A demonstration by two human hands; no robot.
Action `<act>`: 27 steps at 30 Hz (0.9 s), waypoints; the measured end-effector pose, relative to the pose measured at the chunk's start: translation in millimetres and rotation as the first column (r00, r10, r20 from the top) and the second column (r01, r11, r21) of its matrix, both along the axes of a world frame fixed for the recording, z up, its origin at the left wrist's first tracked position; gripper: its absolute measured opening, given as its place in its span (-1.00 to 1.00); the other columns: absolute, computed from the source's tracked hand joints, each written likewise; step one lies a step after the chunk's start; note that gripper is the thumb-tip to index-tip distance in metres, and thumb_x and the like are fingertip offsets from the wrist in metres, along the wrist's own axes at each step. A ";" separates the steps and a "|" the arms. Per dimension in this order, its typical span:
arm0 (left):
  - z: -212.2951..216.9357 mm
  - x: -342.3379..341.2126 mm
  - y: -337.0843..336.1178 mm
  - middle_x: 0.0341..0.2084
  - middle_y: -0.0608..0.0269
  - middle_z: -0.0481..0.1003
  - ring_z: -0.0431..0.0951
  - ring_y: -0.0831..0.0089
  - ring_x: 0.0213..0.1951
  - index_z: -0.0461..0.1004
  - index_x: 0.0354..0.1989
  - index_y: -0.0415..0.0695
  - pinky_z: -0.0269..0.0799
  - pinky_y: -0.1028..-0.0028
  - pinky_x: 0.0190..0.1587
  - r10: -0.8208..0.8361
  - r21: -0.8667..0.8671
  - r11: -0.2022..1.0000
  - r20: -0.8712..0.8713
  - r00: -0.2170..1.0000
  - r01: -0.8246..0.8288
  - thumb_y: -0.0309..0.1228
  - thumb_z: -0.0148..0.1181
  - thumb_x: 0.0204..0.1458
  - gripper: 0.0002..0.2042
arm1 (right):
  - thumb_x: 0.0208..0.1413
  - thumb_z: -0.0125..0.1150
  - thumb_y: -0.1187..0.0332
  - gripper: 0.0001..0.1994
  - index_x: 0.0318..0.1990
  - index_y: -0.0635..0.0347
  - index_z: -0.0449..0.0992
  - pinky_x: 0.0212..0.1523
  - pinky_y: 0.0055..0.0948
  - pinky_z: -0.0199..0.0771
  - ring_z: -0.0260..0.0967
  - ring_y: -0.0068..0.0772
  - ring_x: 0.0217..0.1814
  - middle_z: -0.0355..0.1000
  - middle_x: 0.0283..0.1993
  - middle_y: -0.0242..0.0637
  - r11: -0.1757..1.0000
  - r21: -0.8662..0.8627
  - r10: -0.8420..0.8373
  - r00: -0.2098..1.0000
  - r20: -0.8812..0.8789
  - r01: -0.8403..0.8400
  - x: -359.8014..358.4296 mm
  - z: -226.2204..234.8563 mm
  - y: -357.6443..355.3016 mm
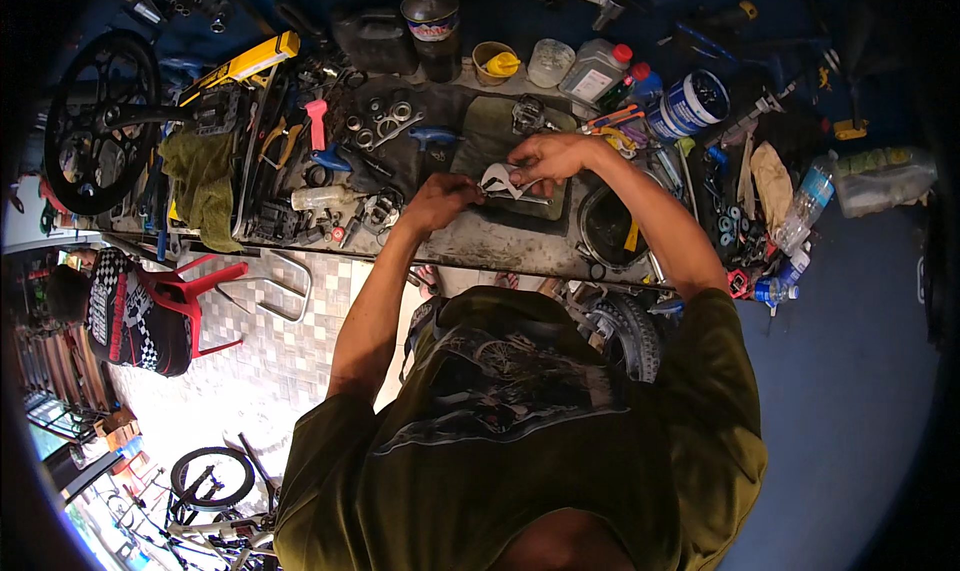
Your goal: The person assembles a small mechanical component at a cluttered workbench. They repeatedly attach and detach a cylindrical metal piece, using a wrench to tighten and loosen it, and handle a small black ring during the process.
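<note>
My left hand [440, 197] and my right hand [545, 157] meet over the middle of a cluttered workbench [500, 243]. Together they grip a small curved silver metal part [498, 181], the left pinching its left end, the right closed over its top. Under the hands lies a dark green cloth pad [480, 136]. What exactly the part is I cannot tell at this size.
A green rag [205, 181], pliers, bearings [385, 116], a yellow level [245, 64] and a large chainring [100, 111] lie left. Bottles [595, 71], a yellow cup [495, 63] and a blue tub [690, 103] stand behind. A red plastic chair [190, 296] stands below left; a tyre [625, 331] leans under the bench.
</note>
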State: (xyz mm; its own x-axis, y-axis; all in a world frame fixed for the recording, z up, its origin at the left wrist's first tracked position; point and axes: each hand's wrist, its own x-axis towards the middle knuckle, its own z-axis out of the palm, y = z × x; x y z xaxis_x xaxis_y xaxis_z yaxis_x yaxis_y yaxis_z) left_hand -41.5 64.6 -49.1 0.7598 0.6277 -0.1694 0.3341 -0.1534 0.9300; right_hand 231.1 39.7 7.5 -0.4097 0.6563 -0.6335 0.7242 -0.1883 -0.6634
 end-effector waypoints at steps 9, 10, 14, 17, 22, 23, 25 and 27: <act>-6.1 1.0 1.0 -0.39 0.23 0.63 0.55 0.48 -0.26 0.63 -0.33 -0.23 0.38 0.46 -0.08 0.003 0.021 1.000 0.006 1.000 -0.003 -0.33 0.16 0.06 -0.78 | 0.21 0.12 -0.13 -0.30 0.30 0.27 0.32 0.11 -0.23 0.46 0.50 -0.13 0.07 0.45 0.17 0.00 0.995 0.095 0.036 0.997 0.065 -0.042 0.8 -20.7 -7.6; -6.2 0.2 0.1 -0.40 0.23 0.62 0.55 0.48 -0.26 0.63 -0.33 -0.23 0.38 0.46 -0.08 0.015 0.008 1.000 0.000 1.000 -0.015 -0.33 0.15 0.06 -0.78 | 0.21 0.11 -0.15 -0.29 0.30 0.26 0.33 0.17 -0.21 0.42 0.46 -0.09 0.14 0.43 0.19 0.02 0.989 0.136 0.037 0.995 0.098 -0.050 -3.2 -15.1 -11.6; -8.0 0.8 -5.7 -0.41 0.23 0.62 0.54 0.47 -0.28 0.62 -0.34 -0.25 0.37 0.48 -0.10 0.071 0.012 0.997 0.052 0.996 -0.072 -0.34 0.14 0.06 -0.77 | 0.21 0.06 -0.21 -0.27 0.28 0.24 0.35 0.31 -0.17 0.29 0.30 0.02 0.33 0.37 0.26 0.04 0.977 0.210 0.015 0.991 0.130 -0.042 -9.8 -12.3 -21.7; -11.2 2.7 -8.0 -0.42 0.21 0.61 0.53 0.46 -0.29 0.61 -0.35 -0.27 0.37 0.48 -0.11 0.088 0.023 0.996 0.063 0.994 -0.090 -0.34 0.13 0.06 -0.77 | 0.20 0.07 -0.22 -0.28 0.24 0.25 0.40 0.27 -0.17 0.33 0.34 0.02 0.28 0.39 0.24 0.05 0.967 0.254 -0.055 0.986 0.159 0.013 -8.9 -27.7 -29.4; -11.6 1.6 -15.1 -0.41 0.18 0.61 0.55 0.43 -0.28 0.59 -0.36 -0.27 0.37 0.45 -0.11 0.132 0.039 0.990 0.121 0.984 -0.137 -0.34 0.12 0.05 -0.77 | 0.23 0.08 -0.21 -0.41 -0.21 0.29 0.44 -0.34 -0.24 0.38 0.40 -0.32 -0.39 0.42 -0.46 -0.17 0.933 0.338 -0.158 0.985 0.069 0.126 -21.3 -23.8 -43.7; -10.7 1.3 -18.0 -0.41 0.17 0.61 0.55 0.42 -0.27 0.59 -0.36 -0.28 0.38 0.45 -0.11 0.145 0.047 0.987 0.126 0.981 -0.152 -0.34 0.12 0.05 -0.77 | 0.22 0.09 -0.23 -0.41 -0.24 0.28 0.44 -0.37 -0.24 0.37 0.39 -0.34 -0.42 0.41 -0.49 -0.19 0.937 0.304 -0.203 0.977 0.065 0.175 -23.9 -21.6 -45.9; -3.5 3.2 -23.9 -0.39 0.16 0.60 0.55 0.41 -0.25 0.58 -0.35 -0.28 0.38 0.45 -0.10 0.167 0.071 0.982 0.120 0.979 -0.176 -0.35 0.12 0.05 -0.78 | 0.21 0.11 -0.24 -0.41 -0.28 0.25 0.43 -0.41 -0.24 0.36 0.36 -0.38 -0.48 0.39 -0.54 -0.23 0.927 0.321 -0.226 0.972 0.065 0.194 -23.5 -24.0 -49.4; -6.7 4.4 -25.4 -0.38 0.15 0.60 0.55 0.40 -0.24 0.57 -0.35 -0.28 0.38 0.45 -0.10 0.177 0.100 0.977 0.107 0.978 -0.188 -0.36 0.11 0.06 -0.79 | 0.20 0.12 -0.23 -0.42 -0.32 0.24 0.43 -0.43 -0.24 0.34 0.34 -0.39 -0.50 0.38 -0.56 -0.25 0.922 0.329 -0.231 0.972 0.047 0.204 -24.2 -22.4 -50.7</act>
